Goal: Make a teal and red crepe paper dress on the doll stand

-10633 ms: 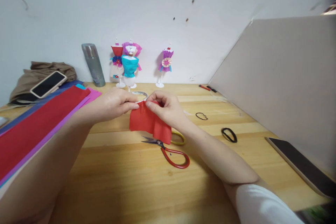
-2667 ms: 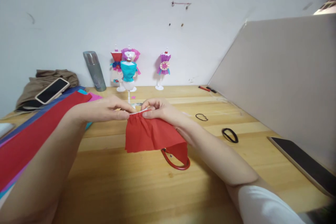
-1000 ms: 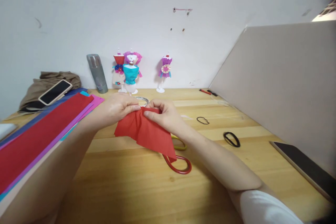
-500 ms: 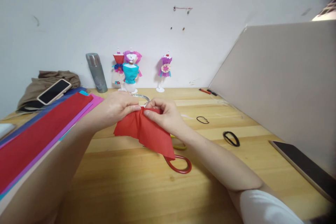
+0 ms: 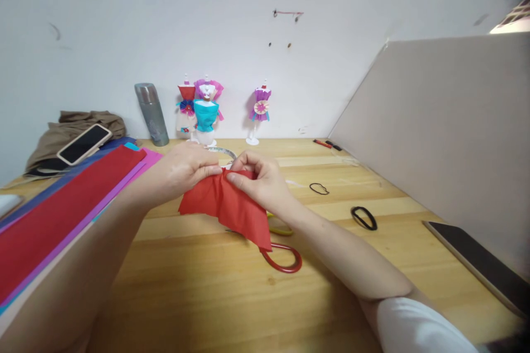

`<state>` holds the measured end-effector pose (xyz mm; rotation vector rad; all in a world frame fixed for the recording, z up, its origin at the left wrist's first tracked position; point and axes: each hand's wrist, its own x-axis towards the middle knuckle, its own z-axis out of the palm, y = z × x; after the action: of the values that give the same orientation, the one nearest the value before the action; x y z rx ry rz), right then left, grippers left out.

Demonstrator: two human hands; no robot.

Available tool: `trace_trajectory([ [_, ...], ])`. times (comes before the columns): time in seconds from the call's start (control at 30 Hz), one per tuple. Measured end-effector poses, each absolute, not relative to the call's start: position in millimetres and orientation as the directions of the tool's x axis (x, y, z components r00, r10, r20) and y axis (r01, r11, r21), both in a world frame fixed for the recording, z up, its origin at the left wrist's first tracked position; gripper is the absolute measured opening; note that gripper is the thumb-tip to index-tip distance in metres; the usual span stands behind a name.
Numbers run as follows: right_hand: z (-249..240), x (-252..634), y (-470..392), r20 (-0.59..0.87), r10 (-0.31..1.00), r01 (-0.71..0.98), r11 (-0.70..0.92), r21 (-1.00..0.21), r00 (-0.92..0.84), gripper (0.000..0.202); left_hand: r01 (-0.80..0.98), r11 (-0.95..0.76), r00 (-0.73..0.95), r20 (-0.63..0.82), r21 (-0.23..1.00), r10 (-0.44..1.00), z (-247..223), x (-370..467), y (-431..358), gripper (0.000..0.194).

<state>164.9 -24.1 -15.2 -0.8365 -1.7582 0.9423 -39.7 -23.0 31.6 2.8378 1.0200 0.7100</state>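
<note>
Both my hands pinch the top edge of a piece of red crepe paper (image 5: pixel 232 204), which hangs down above the table with folds gathered near its middle. My left hand (image 5: pixel 186 168) is closed on the edge left of the gathers. Thumb and fingers of my right hand (image 5: pixel 259 179) are closed on the edge just to the right. Beneath the paper lie scissors with red handles (image 5: pixel 285 269); their blades are mostly hidden. A yellow loop (image 5: pixel 281 230) shows partly behind the paper. Beyond my hands, a measuring tape (image 5: pixel 226 151) curves on the table.
Coloured paper sheets (image 5: pixel 74 198) and a phone (image 5: pixel 85 143) lie left, beside brown cloth (image 5: pixel 93 120). A bottle (image 5: pixel 152 116) and several small dressed mannequins (image 5: pixel 206 116) stand along the wall. Right are black bands (image 5: pixel 364 218), a marker (image 5: pixel 322 144) and a dark tablet-like slab (image 5: pixel 472 259).
The lower right corner of the red paper has swung slightly left, baring a little more of the scissors' red handle. Both hands keep their pinch in nearly the same place.
</note>
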Motion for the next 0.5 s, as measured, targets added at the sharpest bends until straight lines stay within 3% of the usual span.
trace_trajectory([
  [0.5, -15.9, 164.1, -19.9, 0.390, 0.877, 0.181, 0.447, -0.876, -0.280, 0.025, 0.550, -0.831, 0.731, 0.434, 0.081, 0.526, 29.3, -38.5, -21.5, 0.040],
])
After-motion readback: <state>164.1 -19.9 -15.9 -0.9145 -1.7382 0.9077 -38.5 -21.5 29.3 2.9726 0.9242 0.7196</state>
